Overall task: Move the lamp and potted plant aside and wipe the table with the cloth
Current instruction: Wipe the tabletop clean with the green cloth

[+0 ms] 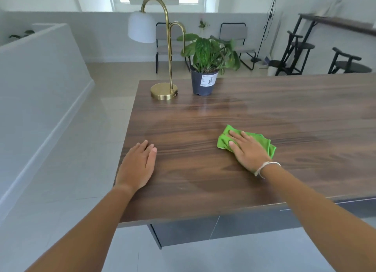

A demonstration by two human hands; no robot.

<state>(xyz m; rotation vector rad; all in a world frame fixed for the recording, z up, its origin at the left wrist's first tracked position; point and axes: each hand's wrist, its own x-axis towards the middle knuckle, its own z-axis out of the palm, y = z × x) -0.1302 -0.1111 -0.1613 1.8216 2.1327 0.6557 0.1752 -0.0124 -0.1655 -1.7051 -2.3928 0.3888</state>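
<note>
A brass lamp [164,91] with a white shade stands at the far left corner of the dark wooden table [295,113]. Just to its right is a potted plant [204,82] in a dark grey pot with a white label. My right hand [247,149] lies flat on a folded green cloth [224,139], pressing it on the tabletop in the middle. My left hand [137,166] rests palm down on the table near its left edge, holding nothing.
The table's left edge drops to a tiled floor [67,170]. Two grey chairs [240,42] stand behind the table, black stools [345,62] at the far right. A white low wall [40,72] runs along the left.
</note>
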